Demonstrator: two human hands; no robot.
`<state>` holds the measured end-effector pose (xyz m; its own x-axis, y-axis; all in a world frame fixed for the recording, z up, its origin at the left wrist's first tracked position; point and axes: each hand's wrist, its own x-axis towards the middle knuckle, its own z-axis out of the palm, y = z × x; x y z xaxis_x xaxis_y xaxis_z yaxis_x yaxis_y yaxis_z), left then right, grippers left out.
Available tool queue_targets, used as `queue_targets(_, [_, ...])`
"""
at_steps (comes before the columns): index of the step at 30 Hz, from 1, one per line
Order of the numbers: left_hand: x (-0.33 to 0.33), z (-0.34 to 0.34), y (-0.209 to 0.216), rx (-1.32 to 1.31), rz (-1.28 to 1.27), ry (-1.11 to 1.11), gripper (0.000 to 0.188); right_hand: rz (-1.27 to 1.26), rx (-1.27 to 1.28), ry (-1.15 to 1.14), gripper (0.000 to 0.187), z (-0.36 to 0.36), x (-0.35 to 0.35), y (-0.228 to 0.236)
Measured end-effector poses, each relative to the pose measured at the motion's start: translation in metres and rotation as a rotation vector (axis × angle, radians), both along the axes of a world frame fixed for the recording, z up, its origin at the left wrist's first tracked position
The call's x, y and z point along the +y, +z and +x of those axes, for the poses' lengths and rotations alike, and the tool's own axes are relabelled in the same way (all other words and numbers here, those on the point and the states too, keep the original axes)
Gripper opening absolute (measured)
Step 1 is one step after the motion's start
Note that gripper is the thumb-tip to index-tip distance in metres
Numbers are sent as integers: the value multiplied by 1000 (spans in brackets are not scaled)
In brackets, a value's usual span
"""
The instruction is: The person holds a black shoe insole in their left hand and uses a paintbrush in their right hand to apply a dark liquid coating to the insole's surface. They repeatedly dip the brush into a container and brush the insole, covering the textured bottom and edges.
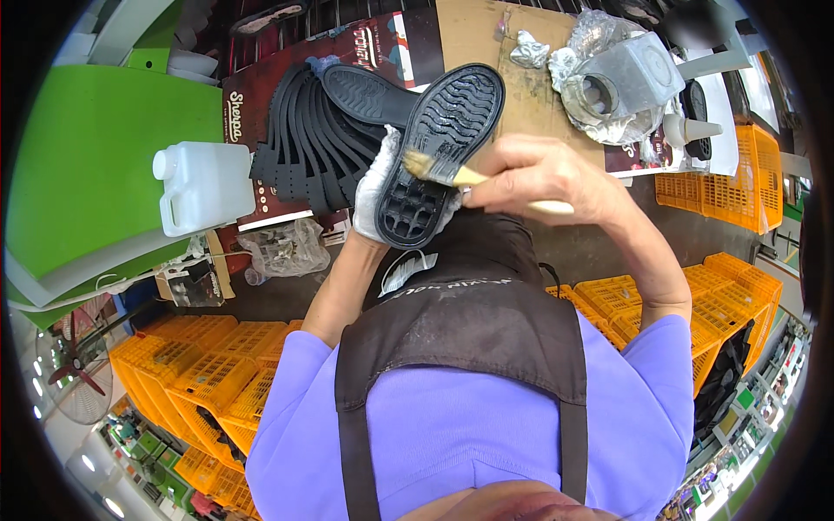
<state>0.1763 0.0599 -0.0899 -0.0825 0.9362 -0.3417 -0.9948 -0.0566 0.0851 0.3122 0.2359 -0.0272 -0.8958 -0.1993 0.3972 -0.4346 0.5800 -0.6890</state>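
My left hand, in a white glove, grips a black shoe sole from beneath and along its left edge. The sole's inner face is up, with wavy ridges at the far end and a square grid at the near end. Bare, my right hand is closed round the pale handle of a paintbrush. Its bristles touch the middle of the sole. Just behind and left, a row of black soles leans fanned out, with another sole lying face up beside it.
Left stand a white jug and a green panel. Cardboard covers the bench. At right are a clear container in crumpled plastic and a nozzle bottle. Orange crates flank me; a plastic bag lies near-left.
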Motion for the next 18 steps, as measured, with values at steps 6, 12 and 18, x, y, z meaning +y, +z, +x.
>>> queue_targets(6, [-4, -4, -23, -132, 107, -156, 71, 235, 68, -361, 21, 1, 30, -14])
queue_targets(12, [-1, 4, -28, 160, 66, -108, 70, 190, -24, -667, 17, 2, 12, -18])
queue_targets(18, [2, -3, -22, 220, 13, -31, 56, 75, 7, -341, 22, 4, -30, -11])
